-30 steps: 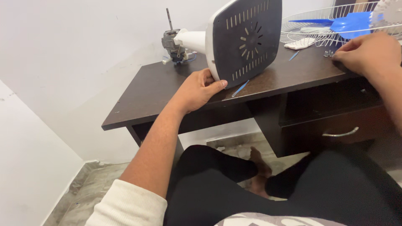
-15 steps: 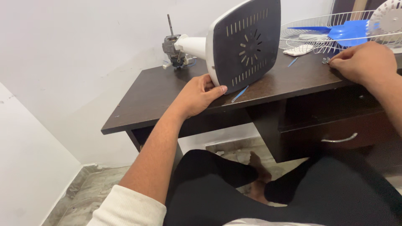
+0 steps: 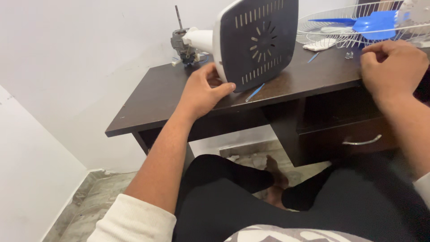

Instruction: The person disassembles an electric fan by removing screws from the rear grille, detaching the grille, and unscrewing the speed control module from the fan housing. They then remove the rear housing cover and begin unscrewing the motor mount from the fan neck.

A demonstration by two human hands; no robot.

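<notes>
Two hands, left hand fingers gripping fan base, right hand curled, empty

A plain home room: dark wooden desk against a white wall, marble floor.

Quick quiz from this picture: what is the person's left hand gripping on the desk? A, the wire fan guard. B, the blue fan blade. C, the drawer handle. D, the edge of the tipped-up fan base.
D: the left hand holds the lower edge of the fan base, which stands tipped on its side on the dark desk.
</notes>
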